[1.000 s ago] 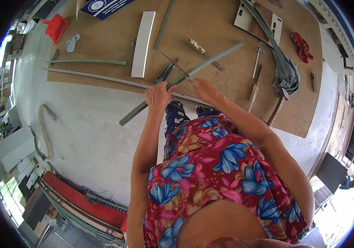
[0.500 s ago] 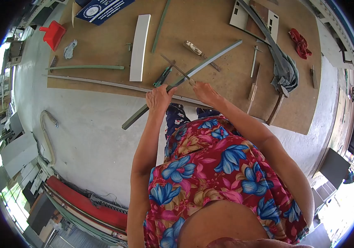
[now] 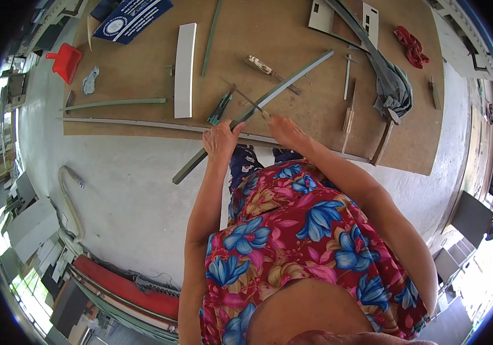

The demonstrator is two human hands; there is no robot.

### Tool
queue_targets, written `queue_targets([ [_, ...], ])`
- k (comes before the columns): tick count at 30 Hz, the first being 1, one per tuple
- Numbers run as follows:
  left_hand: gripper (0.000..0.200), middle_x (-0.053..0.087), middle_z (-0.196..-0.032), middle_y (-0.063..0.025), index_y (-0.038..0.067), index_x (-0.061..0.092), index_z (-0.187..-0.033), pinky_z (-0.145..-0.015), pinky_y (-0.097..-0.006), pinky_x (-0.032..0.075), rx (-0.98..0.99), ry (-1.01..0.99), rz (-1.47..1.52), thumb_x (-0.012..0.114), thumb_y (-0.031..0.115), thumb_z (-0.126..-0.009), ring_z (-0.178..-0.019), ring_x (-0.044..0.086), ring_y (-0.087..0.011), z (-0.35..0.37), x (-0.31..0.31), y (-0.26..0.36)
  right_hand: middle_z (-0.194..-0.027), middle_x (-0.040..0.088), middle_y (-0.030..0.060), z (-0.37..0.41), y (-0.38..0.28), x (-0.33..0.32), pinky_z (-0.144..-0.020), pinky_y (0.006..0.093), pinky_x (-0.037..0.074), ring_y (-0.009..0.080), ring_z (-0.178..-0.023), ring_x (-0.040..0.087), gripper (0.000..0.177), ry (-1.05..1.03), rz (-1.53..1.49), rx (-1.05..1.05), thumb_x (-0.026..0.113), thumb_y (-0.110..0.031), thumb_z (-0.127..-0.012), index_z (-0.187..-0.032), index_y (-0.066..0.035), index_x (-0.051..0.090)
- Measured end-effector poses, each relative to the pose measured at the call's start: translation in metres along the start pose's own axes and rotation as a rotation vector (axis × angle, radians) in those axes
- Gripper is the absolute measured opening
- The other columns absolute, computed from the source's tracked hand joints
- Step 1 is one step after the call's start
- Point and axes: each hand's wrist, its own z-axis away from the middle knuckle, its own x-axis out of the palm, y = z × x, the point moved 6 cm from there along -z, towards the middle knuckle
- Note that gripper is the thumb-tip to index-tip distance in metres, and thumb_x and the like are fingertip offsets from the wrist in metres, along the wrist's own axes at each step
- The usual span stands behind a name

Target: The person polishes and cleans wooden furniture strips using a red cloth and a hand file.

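A long grey-green bar [image 3: 292, 80] lies diagonally over the table's front edge, its lower end sticking out past it. My left hand [image 3: 221, 139] is closed around the bar near that edge. In my right hand [image 3: 286, 132] is the handle end of a thin file-like tool [image 3: 245, 98], whose narrow blade crosses the top of the bar. Just beyond my left hand lies a green-and-black tool [image 3: 221, 107]. A chisel-like tool with a worn handle [image 3: 259, 64] rests behind the bar, its blade pointing right.
On the brown table [image 3: 137, 63] are a white board [image 3: 185, 72], green strips [image 3: 120, 103], a long thin rail [image 3: 143, 123], a grey cloth [image 3: 396, 95], a red cloth [image 3: 411, 47] and a blue box [image 3: 133, 20]. A red dustpan [image 3: 67, 62] is at the left.
The view has shifted slightly, so the table's objects appear a little further left. My hands keep their holds, and the thin tool still crosses the bar, its tip slightly lower in view.
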Motion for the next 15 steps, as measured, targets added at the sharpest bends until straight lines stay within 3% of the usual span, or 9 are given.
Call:
queue_targets([
  [2,0.044,0.065,-0.079,-0.0177,0.008,0.066,-0.084,-0.077,-0.0443,0.042,0.003,0.073,-0.005,0.060,0.052,-0.078,-0.082,0.062,-0.0341,-0.004,0.005,-0.008,-0.073,0.057,0.0270,-0.009,-0.001,-0.002,-0.063,0.0490,0.048,0.0457,-0.072,0.058,0.015,0.121,-0.047,0.014,0.047,-0.007,-0.083,-0.085,0.006,0.054],
  [5,0.045,0.065,-0.077,-0.0173,0.008,0.066,-0.087,-0.077,-0.0451,0.043,-0.008,0.042,-0.011,0.060,0.052,-0.079,-0.081,0.062,-0.0354,-0.011,-0.006,-0.010,-0.074,0.057,0.0288,0.037,0.007,-0.011,-0.063,0.0495,0.048,0.0465,-0.073,0.058,0.015,0.087,-0.055,-0.072,0.048,-0.008,-0.082,-0.085,0.006,0.054],
  [8,0.046,0.065,-0.077,-0.0172,0.009,0.066,-0.087,-0.075,-0.0453,0.043,0.031,0.055,0.017,0.059,0.053,-0.079,-0.079,0.062,-0.0367,-0.013,-0.001,-0.017,-0.075,0.057,0.0296,0.073,-0.004,-0.042,-0.063,0.0500,0.047,0.0466,-0.075,0.058,0.015,0.112,-0.111,0.125,0.048,-0.008,-0.081,-0.084,0.006,0.054],
  [11,0.046,0.065,-0.077,-0.0170,0.009,0.067,-0.088,-0.073,-0.0455,0.043,0.038,0.024,-0.044,0.059,0.054,-0.078,-0.078,0.062,-0.0373,-0.004,0.006,-0.016,-0.084,0.059,0.0312,0.025,-0.001,-0.013,-0.073,0.0512,0.047,0.0465,-0.082,0.059,0.022,-0.016,-0.107,0.029,0.044,-0.010,-0.082,-0.094,0.005,0.056],
  [15,0.046,0.066,-0.078,-0.0170,0.010,0.067,-0.088,-0.074,-0.0455,0.042,0.021,0.076,-0.022,0.059,0.054,-0.078,-0.079,0.062,-0.0365,-0.006,0.012,-0.022,-0.085,0.060,0.0303,-0.004,-0.021,-0.010,-0.071,0.0501,0.048,0.0452,-0.082,0.060,0.021,-0.007,-0.053,0.076,0.044,-0.008,-0.082,-0.092,0.005,0.057],
])
